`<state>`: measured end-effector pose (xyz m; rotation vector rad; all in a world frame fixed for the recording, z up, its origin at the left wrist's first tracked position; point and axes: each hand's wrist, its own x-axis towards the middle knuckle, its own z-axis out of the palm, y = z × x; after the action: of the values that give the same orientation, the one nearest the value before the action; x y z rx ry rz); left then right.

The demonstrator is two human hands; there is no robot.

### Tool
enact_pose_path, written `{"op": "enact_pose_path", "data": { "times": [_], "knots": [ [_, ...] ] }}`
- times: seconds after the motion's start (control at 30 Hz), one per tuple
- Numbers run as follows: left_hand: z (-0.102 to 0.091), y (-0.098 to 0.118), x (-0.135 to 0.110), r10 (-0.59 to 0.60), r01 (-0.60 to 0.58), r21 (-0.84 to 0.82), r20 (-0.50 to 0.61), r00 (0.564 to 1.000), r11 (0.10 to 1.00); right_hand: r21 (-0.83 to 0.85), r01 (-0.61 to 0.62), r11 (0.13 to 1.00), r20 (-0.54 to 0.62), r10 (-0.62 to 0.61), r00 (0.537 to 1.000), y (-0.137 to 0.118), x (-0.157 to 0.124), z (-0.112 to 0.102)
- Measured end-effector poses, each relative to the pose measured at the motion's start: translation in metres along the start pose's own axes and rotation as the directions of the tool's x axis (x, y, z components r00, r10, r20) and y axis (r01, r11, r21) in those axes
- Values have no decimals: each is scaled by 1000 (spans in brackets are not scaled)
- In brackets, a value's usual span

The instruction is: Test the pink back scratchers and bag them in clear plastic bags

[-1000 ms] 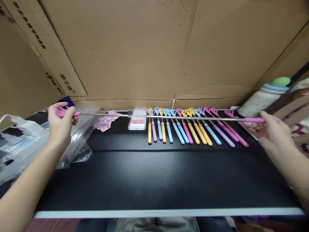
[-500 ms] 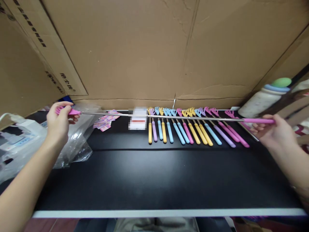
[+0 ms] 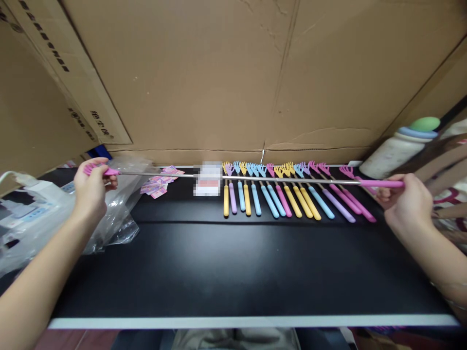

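A pink telescopic back scratcher (image 3: 381,183) is stretched out level across the view, above the black table. Its claw end is pinched in my left hand (image 3: 93,187), which partly covers the claw. At the other end my right hand (image 3: 408,201) grips the pink handle. Behind and below the metal rod lies a row of several back scratchers (image 3: 256,199) in yellow, purple, blue and pink, claws toward the cardboard and handles toward me.
A clear plastic bag (image 3: 120,214) and a white power strip (image 3: 45,199) lie at the left. Small printed cards (image 3: 158,183) and a blurred white box (image 3: 207,180) are at the back. A bottle (image 3: 397,148) stands back right. Cardboard (image 3: 204,78) walls the rear.
My right hand has moved slightly left with the handle, so the rod looks a little shorter. My left hand has barely shifted.
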<state>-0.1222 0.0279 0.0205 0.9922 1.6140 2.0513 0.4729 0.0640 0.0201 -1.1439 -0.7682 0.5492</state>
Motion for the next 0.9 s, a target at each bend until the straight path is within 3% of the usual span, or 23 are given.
{"op": "enact_pose_path", "data": {
  "times": [0.17,0.37,0.47,0.6,0.7,0.9],
  "knots": [
    [6,-1,-7,27,-32,-42,-107,994,999,6,85,996,-25,-85,996,-1,3,-4],
    [9,0,-10,62,-76,-83,-165,984,994,6,167,986,53,-167,985,-3,0,-3],
    [14,-2,-18,81,-90,-85,-112,990,992,-12,176,984,151,-172,973,-2,-9,4],
    [22,-11,-31,71,-67,-68,62,996,995,-38,180,983,322,-158,933,-1,-22,12],
    [24,-15,-36,60,-53,-55,147,987,997,-27,195,980,372,-172,912,-3,-26,13],
    [23,-10,-37,133,-123,-89,123,983,988,0,208,978,396,-191,898,-9,-25,12]
  ]
}}
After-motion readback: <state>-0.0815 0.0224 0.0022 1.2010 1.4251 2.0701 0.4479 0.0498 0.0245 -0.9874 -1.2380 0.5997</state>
